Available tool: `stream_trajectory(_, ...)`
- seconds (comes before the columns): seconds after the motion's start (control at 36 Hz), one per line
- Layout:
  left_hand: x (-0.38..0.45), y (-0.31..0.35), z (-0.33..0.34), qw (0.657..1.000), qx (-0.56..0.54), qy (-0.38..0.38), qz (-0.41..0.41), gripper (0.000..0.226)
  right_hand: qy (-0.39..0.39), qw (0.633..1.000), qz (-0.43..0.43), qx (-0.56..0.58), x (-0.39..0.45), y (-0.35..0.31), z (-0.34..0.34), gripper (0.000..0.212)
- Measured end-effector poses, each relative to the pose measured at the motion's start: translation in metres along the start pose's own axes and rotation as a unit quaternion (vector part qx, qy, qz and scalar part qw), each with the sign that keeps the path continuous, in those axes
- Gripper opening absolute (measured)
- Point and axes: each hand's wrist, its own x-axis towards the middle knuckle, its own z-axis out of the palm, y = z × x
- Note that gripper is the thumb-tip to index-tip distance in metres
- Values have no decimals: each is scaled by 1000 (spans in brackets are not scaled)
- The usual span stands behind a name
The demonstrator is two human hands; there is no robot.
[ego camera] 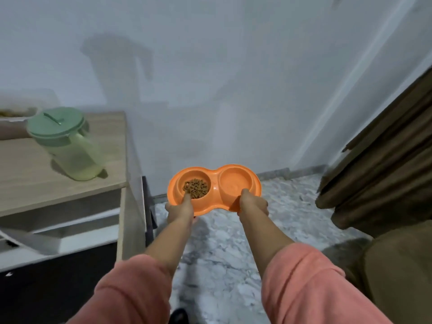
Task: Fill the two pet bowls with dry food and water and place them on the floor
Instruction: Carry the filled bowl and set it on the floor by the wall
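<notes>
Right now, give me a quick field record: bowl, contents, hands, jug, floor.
bowl: orange double bowl, held above the floor, roughly level
left well: kibble
right well: no kibble; water cannot be told
left hand: grips near rim, thumb over the edge
right hand: grips near rim
jug: green lid on, on the counter
floor: marbled tile, below the bowl

No text, label, brand or number can be read anywhere in the frame. The green-lidded jug [67,146] at the left and the orange double bowl [214,189] at centre carry no legible marking.
</notes>
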Motion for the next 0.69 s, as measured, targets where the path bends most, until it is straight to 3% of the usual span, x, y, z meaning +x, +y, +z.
stream_trajectory(0.19, 55, 16, 34, 997, -72, 25, -4, 70, -29, 999, 16, -9, 53, -27, 49, 60)
stream_trajectory(0.28, 87, 16, 44, 998, -46, 35, -11, 87, -29, 999, 15, 0, 70, -35, 69, 59)
stream_trajectory(0.39, 130, 23, 68, 996, -13, 87, -32, 80, -36, 999, 12, -6, 104, -55, 103, 56)
stream_trajectory(0.58, 213, 3, 91, 990, 42, 119, -68, 104, -48, 997, 55, -12, 166, -57, 162, 60)
stream_trajectory(0.69, 265, -20, 104, 984, 28, 147, -96, 81, -47, 996, 63, -35, 214, -41, 207, 61)
